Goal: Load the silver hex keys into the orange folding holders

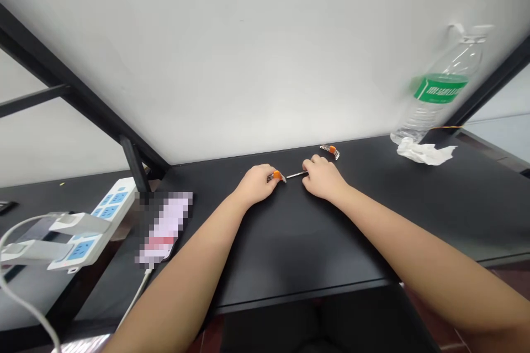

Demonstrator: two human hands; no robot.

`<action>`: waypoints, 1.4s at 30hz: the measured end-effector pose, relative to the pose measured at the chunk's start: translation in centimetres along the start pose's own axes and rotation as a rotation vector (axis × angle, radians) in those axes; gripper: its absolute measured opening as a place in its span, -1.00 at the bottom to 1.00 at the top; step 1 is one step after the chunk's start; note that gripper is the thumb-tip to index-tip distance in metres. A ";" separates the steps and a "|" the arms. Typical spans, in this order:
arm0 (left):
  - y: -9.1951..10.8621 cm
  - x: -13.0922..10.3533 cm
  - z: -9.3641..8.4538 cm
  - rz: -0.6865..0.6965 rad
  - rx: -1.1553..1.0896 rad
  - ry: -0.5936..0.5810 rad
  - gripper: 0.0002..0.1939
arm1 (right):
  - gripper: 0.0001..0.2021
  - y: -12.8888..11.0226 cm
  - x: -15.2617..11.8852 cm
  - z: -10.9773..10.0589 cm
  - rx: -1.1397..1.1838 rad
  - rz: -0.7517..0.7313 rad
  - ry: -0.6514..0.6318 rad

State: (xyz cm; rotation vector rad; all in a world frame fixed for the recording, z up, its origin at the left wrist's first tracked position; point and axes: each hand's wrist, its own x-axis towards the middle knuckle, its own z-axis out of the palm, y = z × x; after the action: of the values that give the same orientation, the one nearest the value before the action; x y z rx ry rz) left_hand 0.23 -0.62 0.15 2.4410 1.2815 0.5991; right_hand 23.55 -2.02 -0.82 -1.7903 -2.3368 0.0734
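My left hand (256, 184) is closed on a hex key set (277, 175) with an orange holder, its bent ends pointing right. To its right, my right hand (323, 177) is closed on a thin metal rod (296, 174) that lies low over the desk, with its free end toward the left hand. The rest of the rod is hidden under the fingers, so I cannot tell whether it has a bend. Just beyond the right hand, a second hex key set (332, 149) with an orange holder lies near the wall.
The black desk (290, 253) meets a white wall. At the right stand a large plastic bottle (441, 88) with a green label and a crumpled tissue (426, 153). Left are a blurred-out phone (169, 226) on a white cable and a power strip (97, 229) with plugged-in chargers.
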 end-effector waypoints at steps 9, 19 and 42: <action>0.2 0.0 0.7 0.021 0.010 0.019 -0.85 | -0.75 -1.8 -0.8 0.2 0.187 -0.231 0.026; 1.2 0.0 0.7 0.108 0.033 -0.040 -0.86 | -0.74 -3.2 -1.1 0.3 0.001 -0.036 0.034; 1.0 0.0 0.9 0.082 0.015 -0.017 -0.87 | -0.85 -2.5 -0.8 0.9 0.223 -0.184 -0.002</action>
State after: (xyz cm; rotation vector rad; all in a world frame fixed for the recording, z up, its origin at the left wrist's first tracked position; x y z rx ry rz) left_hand 1.41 -1.28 -0.20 2.5160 1.1882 0.5901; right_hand 21.17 -3.38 -1.43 -1.4673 -2.3761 0.2954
